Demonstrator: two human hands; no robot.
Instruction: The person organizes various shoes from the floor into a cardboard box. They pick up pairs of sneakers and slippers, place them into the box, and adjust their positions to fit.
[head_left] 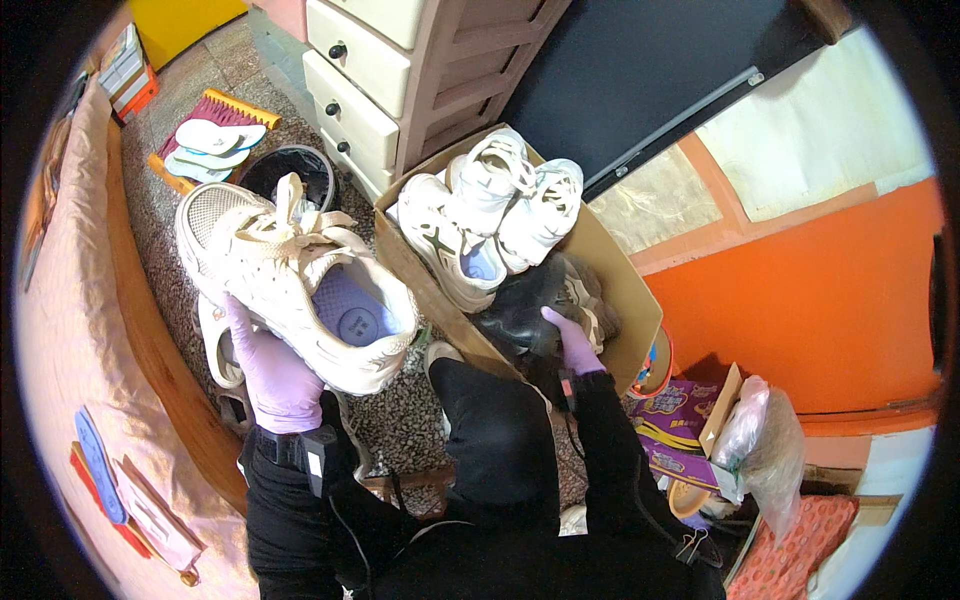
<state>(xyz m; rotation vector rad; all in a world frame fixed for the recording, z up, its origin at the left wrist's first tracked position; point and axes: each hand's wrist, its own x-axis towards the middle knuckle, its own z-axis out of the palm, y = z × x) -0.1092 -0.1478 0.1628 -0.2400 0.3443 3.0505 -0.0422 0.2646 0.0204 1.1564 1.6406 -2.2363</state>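
Item one: I am holding a cream lace-up sneaker (295,275) up on my left hand (275,375), gloved in lilac, fingers curled under its sole and closed on it; the shoe is lying left of the cardboard box (625,290), clear of the box's near wall, its long axis running from the toe at upper left to the heel opening at lower right, the lilac insole facing up. Item two: my right hand (572,342), also gloved, is reaching down inside the cardboard box, fingers bent onto a black shoe (520,310) in the box's near corner; whether they are fully gripping it I cannot tell, since the fingertips are lying out of sight. Item three: a heap of white sneakers (490,220) is filling the far end of the box, beyond the black shoe. Item four: a cream drawer chest (370,70) is standing just behind the box. Item five: a dark round bin (290,170) and a pair of white slippers (212,145) on a mat are lying left of the box, past the raised sneaker. The right hand is the nearer one to the box's contents; the sneaker on my left is sitting beside and above the box's left rim.
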